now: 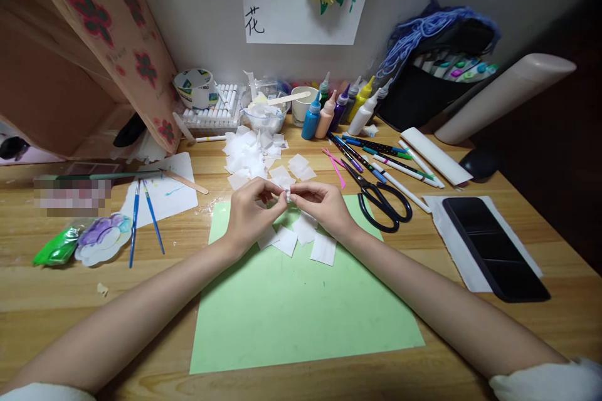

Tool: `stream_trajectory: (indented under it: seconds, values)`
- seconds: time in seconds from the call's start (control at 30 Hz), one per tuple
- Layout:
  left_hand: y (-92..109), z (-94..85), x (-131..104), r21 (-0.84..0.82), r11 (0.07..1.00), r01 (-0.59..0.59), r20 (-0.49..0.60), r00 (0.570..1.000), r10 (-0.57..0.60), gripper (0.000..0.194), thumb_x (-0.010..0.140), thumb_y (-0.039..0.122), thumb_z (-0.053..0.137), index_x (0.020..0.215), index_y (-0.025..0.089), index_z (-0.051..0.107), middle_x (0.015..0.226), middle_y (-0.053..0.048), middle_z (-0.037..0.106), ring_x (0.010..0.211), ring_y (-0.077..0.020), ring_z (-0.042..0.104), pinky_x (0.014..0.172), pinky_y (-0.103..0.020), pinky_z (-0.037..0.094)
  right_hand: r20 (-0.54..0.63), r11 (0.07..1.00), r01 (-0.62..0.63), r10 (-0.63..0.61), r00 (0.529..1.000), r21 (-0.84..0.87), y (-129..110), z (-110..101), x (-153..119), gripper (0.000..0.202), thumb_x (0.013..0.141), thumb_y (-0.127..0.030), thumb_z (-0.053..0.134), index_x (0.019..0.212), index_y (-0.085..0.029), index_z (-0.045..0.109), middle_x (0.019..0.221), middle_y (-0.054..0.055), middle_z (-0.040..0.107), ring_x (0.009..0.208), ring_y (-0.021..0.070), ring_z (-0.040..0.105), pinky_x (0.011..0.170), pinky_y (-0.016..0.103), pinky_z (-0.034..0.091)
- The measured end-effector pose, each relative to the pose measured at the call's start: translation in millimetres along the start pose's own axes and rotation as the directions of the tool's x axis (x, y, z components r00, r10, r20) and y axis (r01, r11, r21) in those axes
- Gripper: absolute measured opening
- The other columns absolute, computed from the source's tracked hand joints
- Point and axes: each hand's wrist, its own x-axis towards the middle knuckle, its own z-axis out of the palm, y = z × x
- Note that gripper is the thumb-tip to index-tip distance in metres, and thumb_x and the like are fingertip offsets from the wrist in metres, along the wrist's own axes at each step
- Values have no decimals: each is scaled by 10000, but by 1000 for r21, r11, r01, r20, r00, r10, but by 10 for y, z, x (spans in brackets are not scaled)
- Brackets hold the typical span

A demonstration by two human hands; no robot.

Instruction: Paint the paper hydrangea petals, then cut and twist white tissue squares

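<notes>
Scissors (364, 185) lie right of the paper squares (323, 249), paintbrushes (135, 219) left.

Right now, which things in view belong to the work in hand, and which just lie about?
Apparently in use: pinched paper piece; loose white squares; green sheet.
Apparently lying about: black phone; blue paintbrushes; flower-shaped palette; tape roll.

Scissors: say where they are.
In the head view, the scissors lie right of the right hand, beside the pens, at the far right corner of the green sheet.
</notes>
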Motion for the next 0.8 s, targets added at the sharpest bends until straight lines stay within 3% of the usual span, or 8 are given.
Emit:
stream_trajectory:
  seconds: [0.13,0.4,0.6,0.8]
  values:
    - [4,-2,8,11,1000,-25,21,999,25,63,729,197,638,712,164,588,699,-5,613,580,-92,503,533,-229,419,-22,999,10,-11,1000,-30,17,-4,8,162,649,-243,721,790,-176,678,821,47,699,759,156,652,776,346,541]
    - [29,1,4,13,997,-74,128,989,72,51,759,213,608,777,165,614,749,-23,641,629,-109,531,578,-243,427,-69,980,139,-150,986,-145,18,-6,-12,217,695,-153,657,900,-186,596,800,23,639,749,136,622,699,286,521]
    - [16,7,10,23,999,-32,136,990,28,51,771,193,578,733,163,592,684,-7,610,596,-102,522,565,-235,416,-46,933,247,-267,962,-263,-2,29,-77,205,722,-139,632,909,-199,575,890,31,635,767,137,625,705,290,515]
    - [21,4,7,34,999,4,135,991,-9,53,765,183,559,715,166,553,671,3,579,590,-101,499,559,-235,399,-53,931,245,-269,962,-269,16,20,-61,198,735,-163,626,918,-208,563,864,23,627,758,137,611,688,288,498]
